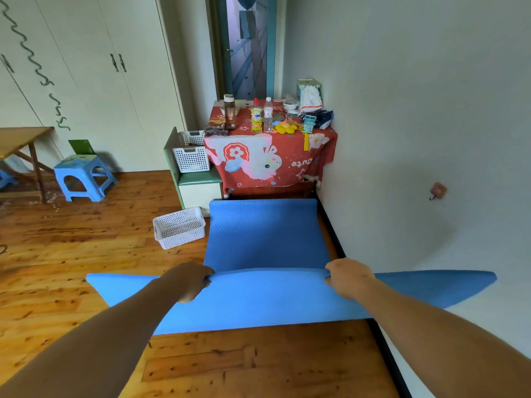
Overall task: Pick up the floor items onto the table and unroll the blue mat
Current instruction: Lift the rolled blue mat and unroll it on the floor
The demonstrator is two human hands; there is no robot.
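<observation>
The blue mat point(265, 234) lies along the right wall on the wooden floor, its far end close to the table. Its near part is lifted off the floor and spreads wide in front of me. My left hand point(188, 280) grips the raised fold on the left, and my right hand point(349, 278) grips it on the right. The table point(290, 159), draped in a red cartoon cloth, stands in the far corner with bottles, a yellow object and several small items on top.
A white perforated basket point(179, 226) lies tilted on the floor left of the mat. Another white basket point(191, 155) sits on a green-topped box beside the table. A blue plastic stool point(83, 176) and a wooden table stand at far left. Wardrobe doors line the back.
</observation>
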